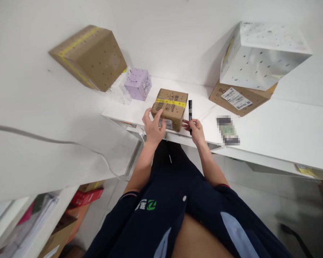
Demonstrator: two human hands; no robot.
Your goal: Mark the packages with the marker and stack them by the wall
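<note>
On the long white surface (261, 132), close to its front edge, sits a small brown cardboard box with yellow tape (174, 107); the left hand (154, 130) has its fingers spread and bent over the box's near left corner; the right hand (197, 132), just beside the box's right side, pinches a slim black marker (190, 111) between thumb and fingers. With the box so near the edge, a pull towards the body could tip it off, the left hand's light-looking hold doing little to stop it; a loose pinch could let the marker drop, and an uncapped tip might streak the cardboard. Whether the marker is capped cannot be told; the white label (167, 124) on the box's near face is partly covered by left fingers, its print too small to read; the box's underside and far side are hidden; right of it, a dark and green rectangular item (228, 130) is pixelated; whether the right fingertips touch the box is unclear.
</note>
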